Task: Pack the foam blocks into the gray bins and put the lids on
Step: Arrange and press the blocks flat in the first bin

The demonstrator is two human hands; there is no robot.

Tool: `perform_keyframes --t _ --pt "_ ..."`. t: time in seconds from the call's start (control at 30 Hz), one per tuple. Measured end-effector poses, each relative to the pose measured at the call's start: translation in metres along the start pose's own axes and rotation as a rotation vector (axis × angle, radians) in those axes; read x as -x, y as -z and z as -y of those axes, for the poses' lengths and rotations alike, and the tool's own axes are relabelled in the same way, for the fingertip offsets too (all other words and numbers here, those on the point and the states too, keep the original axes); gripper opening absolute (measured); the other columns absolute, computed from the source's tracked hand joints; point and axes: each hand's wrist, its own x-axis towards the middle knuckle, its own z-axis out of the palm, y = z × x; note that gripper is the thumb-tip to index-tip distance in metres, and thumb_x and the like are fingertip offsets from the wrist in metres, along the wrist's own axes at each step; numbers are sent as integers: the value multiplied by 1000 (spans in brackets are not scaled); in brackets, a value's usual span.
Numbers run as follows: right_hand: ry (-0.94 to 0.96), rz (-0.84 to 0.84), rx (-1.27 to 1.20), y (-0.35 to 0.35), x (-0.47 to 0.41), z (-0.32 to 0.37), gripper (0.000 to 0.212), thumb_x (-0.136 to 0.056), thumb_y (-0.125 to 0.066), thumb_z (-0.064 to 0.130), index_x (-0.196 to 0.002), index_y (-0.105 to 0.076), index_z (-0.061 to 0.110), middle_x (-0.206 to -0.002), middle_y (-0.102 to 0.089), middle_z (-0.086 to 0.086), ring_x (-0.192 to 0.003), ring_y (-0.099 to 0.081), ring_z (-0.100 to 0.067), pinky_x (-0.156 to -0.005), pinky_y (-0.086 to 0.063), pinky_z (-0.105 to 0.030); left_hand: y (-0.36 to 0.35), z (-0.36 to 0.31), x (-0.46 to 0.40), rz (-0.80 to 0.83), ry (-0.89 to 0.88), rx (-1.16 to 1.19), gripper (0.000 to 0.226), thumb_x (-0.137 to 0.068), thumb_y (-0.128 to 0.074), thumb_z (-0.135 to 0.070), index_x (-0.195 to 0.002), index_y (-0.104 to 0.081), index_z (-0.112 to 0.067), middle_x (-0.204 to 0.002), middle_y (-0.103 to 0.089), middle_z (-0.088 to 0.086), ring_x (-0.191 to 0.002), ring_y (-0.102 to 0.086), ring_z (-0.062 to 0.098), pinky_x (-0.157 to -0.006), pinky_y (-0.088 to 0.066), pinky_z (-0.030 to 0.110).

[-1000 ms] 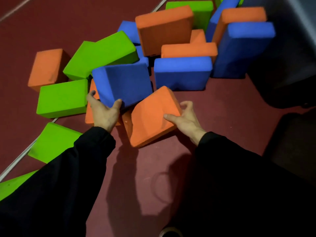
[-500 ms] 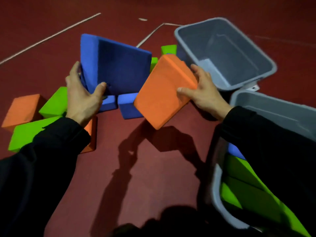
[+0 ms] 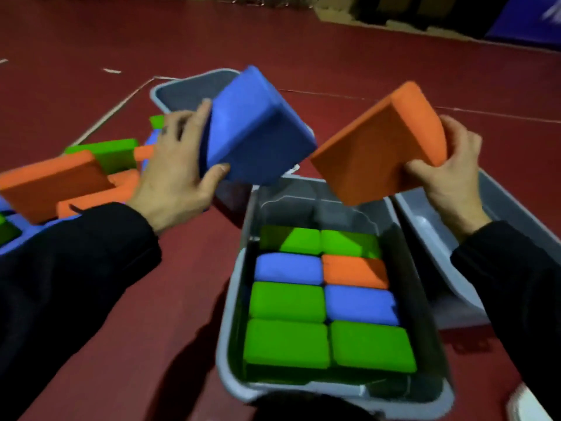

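Gray bin (image 3: 233, 302) at 6 o'clock holds eight blocks (image 3: 326, 299); left hand (image 3: 179, 174) grips blue block (image 3: 258, 132), right hand (image 3: 449, 174) orange block (image 3: 379, 147), above red floor (image 3: 151, 299).

- Floor (image 3: 349, 56): dark red, smooth surface filling most of the view, evenly coloured and faintly glossy.
- Floor lines: 1 pale painted line (image 3: 121, 104) runs diagonally at the left; a thinner pale line (image 3: 485, 112) crosses toward the right edge.
- Marks: 2 short white dashes (image 3: 111, 70) lie on the floor at the upper left.
- Far edge: a row of brown cardboard boxes (image 3: 394, 10), blurred, stands along the top.
- Upper right corner: a dark blue panel (image 3: 528, 19).
- Light: dim overall; soft dark shadows (image 3: 188, 344) fall on the floor in the foreground.
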Motion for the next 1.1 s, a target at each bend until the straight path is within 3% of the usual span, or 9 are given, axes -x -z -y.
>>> perform_keyframes --t 0.1,0.2,0.33,0.47,0.63,0.8,0.97,1.1 --pt "-53 -39 19 14 5 -36 73 -81 -71 9 -148 -44 20 -135 -32 -4 -122 -44 -14 -91 -36 0 -46 -19 -20 140 -117 -62 86 -86 -57 -39 -159 -20 -11 -142 -38 22 -130 -42 42 -112 -38 49" --pt "-92 -54 -28 17 10 -61 74 -82 -70 7 -147 -41 27 -136 -36 1 -118 -46 -12 -89 -40 -12 -90 -25 -31 324 -150 -117 86 -84 -54 -43 -158 -14 -24 -147 -33 16 -132 -38 43 -97 -48 61" --pt "-73 -14 -53 16 7 -87 80 -80 -71 7 -149 -38 33 -139 -37 2 -124 -47 -17 -96 -44 -28 -136 -21 -35 456 -112 -162 82 -87 -65 -21 -156 -21 -27 -153 -27 13 -138 -29 38 -94 -50 62" --pt "-42 150 2 10 -4 -96 82 -71 -69 18 -144 -38 42 -134 -38 4 -124 -45 -17 -102 -42 -37 -177 -11 -35 586 -137 -144 88 -87 -64 -14 -158 -15 -35 -159 -21 12 -148 -19 34 -108 -42 59" --pt "88 383 164 -9 -21 -97 84 -62 -66 24 -144 -45 28 -134 -45 -4 -121 -40 -5 -105 -33 -14 -220 0 -26 712 -35 -174 96 -88 -56 -1 -160 -5 -39 -169 -4 5 -155 4 36 -124 -21 51" --pt "127 658 265 -45 -34 -109 85 -64 -66 30 -145 -42 34 -130 -42 -1 -124 -47 -19 -106 -38 -29 -241 10 -14 778 44 -221 92 -93 -51 -1 -160 -2 -42 -170 4 3 -155 8 37 -123 -24 50" --pt "149 789 428 -56 -46 -139 87 -66 -61 43 -147 -31 33 -136 -43 -7 -125 -48 -29 -105 -43 -45 -250 -2 -15 912 111 -227 91 -91 -46 -5 -161 1 -38 -170 15 6 -153 16 43 -123 -18 54" --pt "329 845 699 -67 -52 -155 89 -70 -56 52 -149 -29 21 -139 -48 -13 -132 -45 -37 -117 -28 -51 -269 4 -12 973 174 -180 86 -88 -41 -18 -161 2 -34 -168 13 16 -152 18 46 -124 -5 58"
